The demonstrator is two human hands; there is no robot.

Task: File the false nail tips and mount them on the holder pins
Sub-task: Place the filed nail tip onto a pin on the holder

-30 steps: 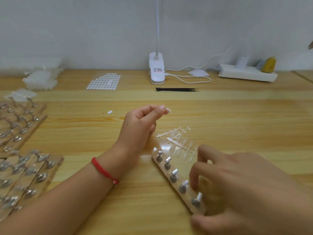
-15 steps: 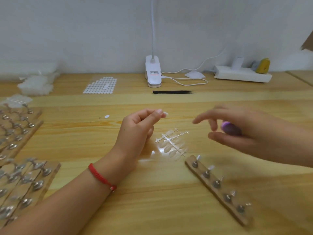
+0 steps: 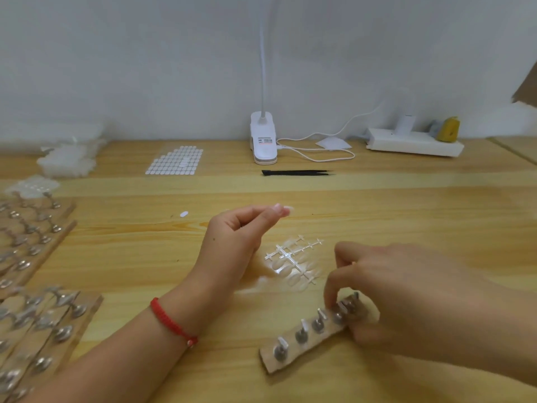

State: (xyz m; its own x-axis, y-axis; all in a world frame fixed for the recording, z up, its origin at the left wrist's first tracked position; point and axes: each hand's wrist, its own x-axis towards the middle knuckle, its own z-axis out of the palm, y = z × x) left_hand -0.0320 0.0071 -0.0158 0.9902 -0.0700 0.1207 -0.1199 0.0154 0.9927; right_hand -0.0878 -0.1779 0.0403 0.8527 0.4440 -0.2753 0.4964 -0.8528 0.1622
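Nail tip [image 3: 287,211]: small, clear, hard to make out, pinched betw. thumb & forefinger of the left hand [image 3: 235,232], held up off the table [image 3: 406,216], just far of the tip sprue [image 3: 293,260]. Other fingers of that hand are curled in. The sprue lies flat right beside the left hand, approx. scene centre, w/ clear tips attached.

Near & right of the sprue is the holder strip [image 3: 302,343]: wooden, lying slantwise, w/ a row of upright metal pins [image 3: 302,333]. Each pin top shows a pale tab, maybe adhesive, can't confirm. No tip seated on any pin as far as I can tell. The right hand [image 3: 412,292] has its fingers curled round the strip's far-right end, gripping it. It's blurred, so exact finger placement is unclear.

Step, my read: mounting. Tip is ready in one hand while the strip is being set in place w/ the other. No file in view, so can't say if this tip is filed yet.

Next move prob. needs the strip held steady and flat, the tip brought over one pin top, centred, then pressed down lightly. Small target, light part, so alignment matters more than force.

Further out:
- Left edge: more holder strips [image 3: 43,315] in rows.
- Far side, left to right: bags of tips [image 3: 66,161], sticker sheet [image 3: 174,159], clip lamp [image 3: 263,138], power strip [image 3: 415,145].
- In front of the lamp: black tweezers [image 3: 296,172].
- Left of the raised hand: one loose tab [image 3: 184,214].
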